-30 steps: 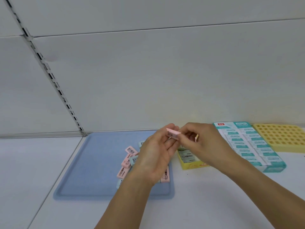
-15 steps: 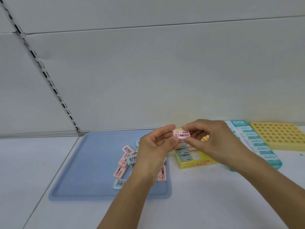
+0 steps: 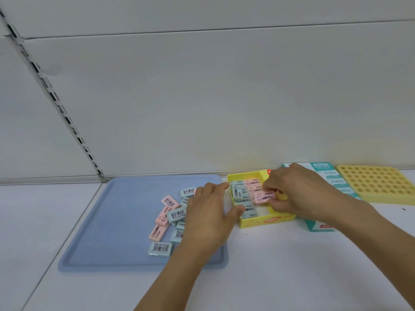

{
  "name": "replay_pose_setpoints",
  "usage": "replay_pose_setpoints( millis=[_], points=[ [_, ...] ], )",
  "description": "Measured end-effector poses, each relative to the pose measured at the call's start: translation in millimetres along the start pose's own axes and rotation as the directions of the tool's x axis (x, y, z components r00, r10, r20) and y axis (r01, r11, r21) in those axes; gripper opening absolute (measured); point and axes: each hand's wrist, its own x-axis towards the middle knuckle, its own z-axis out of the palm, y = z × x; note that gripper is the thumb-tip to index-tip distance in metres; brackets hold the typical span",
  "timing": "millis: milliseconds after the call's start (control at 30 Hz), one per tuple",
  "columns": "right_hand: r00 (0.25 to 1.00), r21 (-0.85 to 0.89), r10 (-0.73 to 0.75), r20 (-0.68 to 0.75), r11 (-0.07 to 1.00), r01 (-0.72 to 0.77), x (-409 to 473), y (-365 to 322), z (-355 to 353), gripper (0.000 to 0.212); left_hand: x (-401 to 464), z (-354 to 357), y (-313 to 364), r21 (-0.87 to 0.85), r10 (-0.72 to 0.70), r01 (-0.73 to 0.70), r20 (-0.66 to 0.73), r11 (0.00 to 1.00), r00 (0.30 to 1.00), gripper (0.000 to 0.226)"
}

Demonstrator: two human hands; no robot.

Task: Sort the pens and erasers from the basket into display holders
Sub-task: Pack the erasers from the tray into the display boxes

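Nearest on the blue tray (image 3: pixel 101 221) lies a loose heap of erasers (image 3: pixel 170 217), three pink and about six pale green showing, with more perhaps hidden under the left hand (image 3: pixel 207 213), which hovers above them with fingers relaxed and spread. Just beyond, on the white shelf (image 3: pixel 292 265), the right hand (image 3: pixel 298 194) pinches a pink eraser (image 3: pixel 262 197) low inside the yellow box (image 3: pixel 265 221), among roughly five already in there. Further right sit one teal box (image 3: pixel 321 226) and one yellow holed holder (image 3: pixel 379 185), against a white panelled wall (image 3: pixel 202 97).
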Motion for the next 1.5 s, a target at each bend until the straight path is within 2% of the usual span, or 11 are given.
replay_pose_setpoints(
  millis=[133, 300, 567, 733, 800, 900, 1067, 1300, 1433, 1467, 1500],
  points=[
    [0.993, -0.164, -0.057, 0.103, 0.984, 0.073, 8, -1, -1, 0.027, 0, 1, 2, 0.128, -0.013, 0.011, 0.013, 0.992, 1.0, 0.048],
    [0.99, -0.125, -0.046, 0.135, 0.99, 0.063, 16, 0, -2, 0.031, 2, 0, 2, 0.136, -0.006, 0.0, 0.043, 0.991, 0.999, 0.042],
    [0.993, -0.13, -0.032, 0.118, 0.99, 0.047, 16, -2, 10, 0.018, 3, 3, 2, 0.168, 0.057, -0.057, 0.003, 0.984, 0.998, 0.035],
    [0.99, -0.052, 0.023, 0.137, 0.999, -0.016, 19, -5, 21, 0.031, 3, 0, 0, 0.125, 0.074, -0.073, 0.0, 0.989, 0.997, 0.038],
    [0.994, 0.02, 0.039, 0.107, 0.999, -0.041, 17, -5, 16, 0.016, 2, -13, -14, 0.011, 0.048, -0.047, -0.074, 0.999, 0.996, 0.037],
    [0.999, 0.164, 0.04, 0.001, 0.986, -0.039, 16, -15, 8, 0.017, 1, -44, -55, -0.036, -0.033, 0.026, -0.212, 0.999, 0.977, 0.032],
    [0.993, 0.264, -0.032, -0.112, 0.963, 0.06, 56, -62, 4, 0.023, 8, -75, -100, 0.033, -0.117, 0.114, 0.137, 0.993, 0.984, 0.034],
    [0.989, 0.209, -0.042, 0.143, 0.978, 0.011, 112, -95, 22, 0.017, 14, -84, -108, 0.139, -0.048, 0.018, 0.212, 0.99, 0.976, 0.02],
    [0.997, 0.318, -0.043, 0.065, 0.948, 0.02, 105, -88, 20, 0.012, 7, -81, -113, -0.044, -0.142, 0.146, 0.069, 0.988, 0.987, 0.004],
    [1.0, 0.366, -0.015, -0.008, 0.931, 0.017, 100, -86, 20, 0.01, 5, -79, -110, -0.216, -0.216, 0.213, 0.011, 0.953, 0.976, 0.005],
    [0.996, 0.441, 0.029, -0.088, 0.897, 0.013, 94, -85, 21, 0.01, 2, -78, -105, -0.461, -0.306, 0.27, -0.003, 0.845, 0.952, 0.006]
  ],
)
